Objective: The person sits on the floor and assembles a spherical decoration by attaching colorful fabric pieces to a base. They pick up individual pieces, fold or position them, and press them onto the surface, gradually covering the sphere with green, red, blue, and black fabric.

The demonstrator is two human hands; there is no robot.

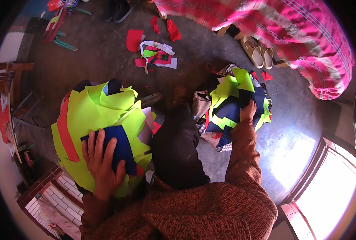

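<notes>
My left hand lies with fingers spread on a navy fabric piece. Under it is a large heap of neon yellow fabric scraps, crossed by a red strip on its left side. On the right, my right hand reaches into a checked bag filled with neon yellow and navy scraps. Its fingers are bunched on a navy scrap, their tips partly hidden. My dark-trousered leg stands between the heap and the bag.
Red, white and checked cloth scraps lie on the grey floor ahead. Tan clogs sit beside a bed with a pink plaid cover. Wooden chair and a small red stool stand left. A bright doorway is at lower right.
</notes>
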